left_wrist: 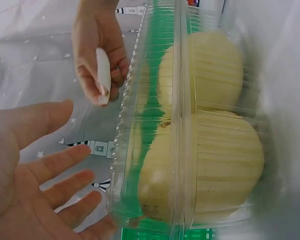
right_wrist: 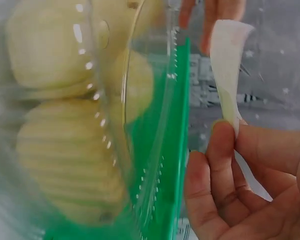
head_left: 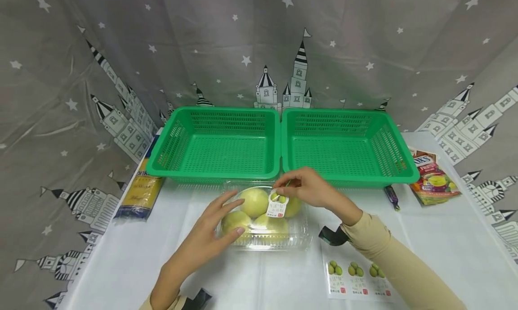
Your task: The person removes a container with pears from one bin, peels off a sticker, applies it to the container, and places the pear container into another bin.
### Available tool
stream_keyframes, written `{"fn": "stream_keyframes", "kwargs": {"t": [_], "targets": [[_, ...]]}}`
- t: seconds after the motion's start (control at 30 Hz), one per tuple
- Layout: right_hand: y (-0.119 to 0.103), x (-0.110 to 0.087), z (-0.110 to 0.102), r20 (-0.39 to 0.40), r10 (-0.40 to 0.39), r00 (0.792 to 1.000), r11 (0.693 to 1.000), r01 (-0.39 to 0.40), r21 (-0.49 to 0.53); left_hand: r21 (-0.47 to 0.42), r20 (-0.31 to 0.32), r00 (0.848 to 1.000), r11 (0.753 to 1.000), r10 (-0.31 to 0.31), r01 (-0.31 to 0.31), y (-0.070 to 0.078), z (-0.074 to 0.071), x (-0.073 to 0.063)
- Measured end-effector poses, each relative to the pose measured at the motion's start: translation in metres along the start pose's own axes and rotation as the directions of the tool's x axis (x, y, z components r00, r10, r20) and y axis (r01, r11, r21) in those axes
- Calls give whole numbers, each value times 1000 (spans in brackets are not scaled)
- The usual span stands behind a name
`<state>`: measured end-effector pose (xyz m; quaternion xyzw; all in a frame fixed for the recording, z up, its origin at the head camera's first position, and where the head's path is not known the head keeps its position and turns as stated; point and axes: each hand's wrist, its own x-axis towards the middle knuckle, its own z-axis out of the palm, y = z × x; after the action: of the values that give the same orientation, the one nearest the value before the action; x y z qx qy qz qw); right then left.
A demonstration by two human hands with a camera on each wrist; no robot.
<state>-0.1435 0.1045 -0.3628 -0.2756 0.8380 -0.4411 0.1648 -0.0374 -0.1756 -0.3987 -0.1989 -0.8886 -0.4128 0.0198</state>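
A clear plastic clamshell box [head_left: 299, 238] with several round yellow-green fruits [head_left: 254, 203] inside stands on the white table, its lid closed. My right hand [head_left: 309, 190] pinches a white sticker label [head_left: 277, 205] by its upper end, between thumb and fingers. That label, printed with green fruits and writing, hangs over the lid; the right wrist view shows the sticker [right_wrist: 227, 65] curving up, apart from the plastic. At the box's left side is my left hand [head_left: 212, 226], fingers spread and fairly straight. In the left wrist view the left hand [left_wrist: 45, 185] holds nothing.
Two green baskets [head_left: 214, 176] [head_left: 352, 178] stand side by side behind the box. A yellow-blue pasta packet [head_left: 141, 190] lies left. To the right are a red pouch [head_left: 435, 179], a small purple wrapped candy [head_left: 391, 197] and a sheet of labels [head_left: 337, 294] partly under the right forearm.
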Motion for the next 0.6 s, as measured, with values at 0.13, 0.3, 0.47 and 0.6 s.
{"fn": "stream_keyframes", "kwargs": {"t": [0.13,0.3,0.47,0.6], "targets": [[-5,13,7,3,-28,1000,999,28,-28,-2,36,999,1000,3,-3,3,5,1],[-4,26,18,16,-45,999,994,46,-94,26,89,996,999,29,-31,5,14,2],[-1,31,24,18,-19,1000,991,21,-129,88,112,991,993,67,-77,7,21,1],[0,31,24,24,2,1000,990,2,-142,113,109,990,988,94,-106,8,23,1]]}}
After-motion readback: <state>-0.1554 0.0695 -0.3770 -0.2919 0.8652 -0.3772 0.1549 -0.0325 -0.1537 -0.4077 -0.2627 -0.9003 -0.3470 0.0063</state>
